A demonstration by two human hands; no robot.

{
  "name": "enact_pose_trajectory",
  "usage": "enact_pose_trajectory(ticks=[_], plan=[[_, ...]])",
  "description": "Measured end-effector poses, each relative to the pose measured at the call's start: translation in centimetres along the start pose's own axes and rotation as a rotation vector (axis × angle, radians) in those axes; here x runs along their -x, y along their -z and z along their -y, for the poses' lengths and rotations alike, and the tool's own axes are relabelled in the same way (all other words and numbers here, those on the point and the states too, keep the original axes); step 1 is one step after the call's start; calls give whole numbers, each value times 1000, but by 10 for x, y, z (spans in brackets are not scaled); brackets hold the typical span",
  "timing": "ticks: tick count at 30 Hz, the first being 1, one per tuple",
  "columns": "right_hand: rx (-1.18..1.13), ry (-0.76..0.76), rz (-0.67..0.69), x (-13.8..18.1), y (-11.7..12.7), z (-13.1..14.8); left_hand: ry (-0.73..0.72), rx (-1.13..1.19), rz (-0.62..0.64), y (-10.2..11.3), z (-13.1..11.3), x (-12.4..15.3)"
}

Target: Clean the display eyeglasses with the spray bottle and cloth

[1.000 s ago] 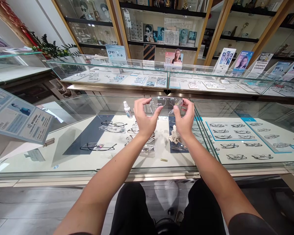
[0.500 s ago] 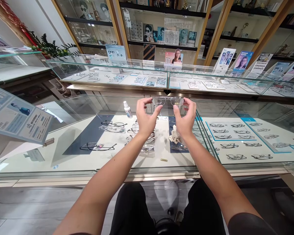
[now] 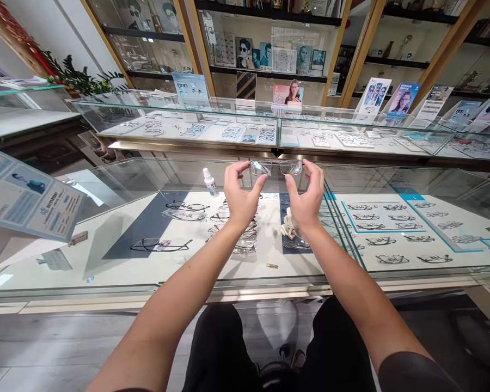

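Observation:
A pair of eyeglasses [image 3: 291,167] with thin frames and clear lenses is held up above the glass counter, level, between both hands. My left hand [image 3: 242,196] is closed on its left end, and my right hand [image 3: 306,198] grips the right end. Both thumbs point up near the lower edges of the lenses. Beyond my left hand stands a white spray bottle [image 3: 210,182] with a printed label. A crumpled beige cloth [image 3: 288,224] lies below my right hand, partly hidden by it. Several eyeglasses [image 3: 243,231] lie in rows under my wrists.
The glass display counter [image 3: 245,286] runs across in front of my knees. More eyeglasses lie on a dark sheet [image 3: 134,228] at left and on a blue-edged tray [image 3: 384,231] at right. A propped leaflet [image 3: 32,193] stands at left. Behind is a second showcase [image 3: 179,139].
The eyeglasses have tipped slightly, so the lenses show different reflections, and the thumbs sit a little lower off the lenses. The whole view has shifted slightly.

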State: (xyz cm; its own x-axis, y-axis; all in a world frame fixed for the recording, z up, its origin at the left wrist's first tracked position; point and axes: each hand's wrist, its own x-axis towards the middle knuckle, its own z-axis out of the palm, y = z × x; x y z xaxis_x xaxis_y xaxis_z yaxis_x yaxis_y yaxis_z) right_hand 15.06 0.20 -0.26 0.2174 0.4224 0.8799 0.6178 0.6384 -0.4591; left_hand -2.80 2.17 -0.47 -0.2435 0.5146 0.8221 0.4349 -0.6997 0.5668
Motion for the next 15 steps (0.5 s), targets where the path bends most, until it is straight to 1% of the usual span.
enact_pose_trajectory(ticks=[5, 9, 11, 15], plan=[[-20, 69, -8, 2, -4, 0, -51, -19, -38, 2, -1, 0], [-27, 129, -21, 4, -4, 5, -27, 11, -58, 1, 2, -1], [-46, 90, 4, 4, -3, 9, 2, 26, -57, 0, 3, -1], [-103, -48, 62, 4, 1, 15, 23, 17, -74, 1, -1, -2]])
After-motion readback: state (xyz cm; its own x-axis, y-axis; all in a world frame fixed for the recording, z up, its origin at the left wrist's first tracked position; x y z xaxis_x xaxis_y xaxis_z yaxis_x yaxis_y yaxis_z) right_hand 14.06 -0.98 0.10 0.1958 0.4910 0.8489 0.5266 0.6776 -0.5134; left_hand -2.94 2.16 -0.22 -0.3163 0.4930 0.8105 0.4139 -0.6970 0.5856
